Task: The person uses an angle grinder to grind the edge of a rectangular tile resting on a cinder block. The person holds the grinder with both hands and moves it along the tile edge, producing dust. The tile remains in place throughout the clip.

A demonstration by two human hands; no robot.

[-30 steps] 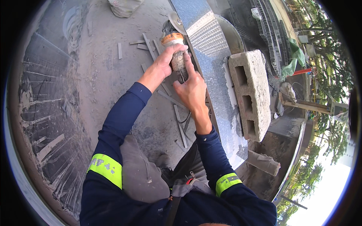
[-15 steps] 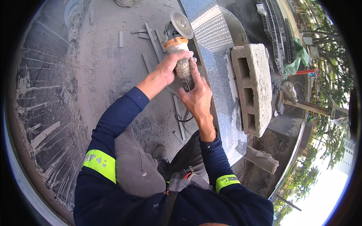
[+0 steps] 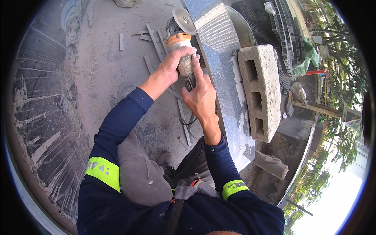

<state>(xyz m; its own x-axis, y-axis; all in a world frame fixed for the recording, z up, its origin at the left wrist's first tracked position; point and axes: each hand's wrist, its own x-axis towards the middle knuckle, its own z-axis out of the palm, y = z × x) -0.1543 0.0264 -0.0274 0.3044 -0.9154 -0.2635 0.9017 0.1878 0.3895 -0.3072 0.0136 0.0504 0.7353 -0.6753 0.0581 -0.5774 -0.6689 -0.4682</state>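
Both of my hands are wrapped round a dusty angle grinder (image 3: 186, 66) with an orange collar and a round cutting disc (image 3: 184, 21) at its far end. My left hand (image 3: 174, 64) grips the body just behind the collar, its thumb across the top. Farther back, my right hand (image 3: 200, 94) holds the rear of the body, index finger stretched along its side. Close to the disc's right runs the edge of a grey speckled stone slab (image 3: 225, 100); whether the disc touches it, I cannot tell. The underside of the tool is hidden.
A hollow concrete block (image 3: 261, 94) rests on the slab's right part. Several thin strips (image 3: 154, 41) and a dark cable (image 3: 188, 122) lie on the dusty floor (image 3: 105, 78). To the right are stacked dark plastic panels (image 3: 285, 39), a green cloth (image 3: 307, 60) and a wooden bar (image 3: 317, 109).
The grinder and both hands have shifted slightly left and toward the far side in the picture. The surroundings have also slid a little left. My grip looks the same.
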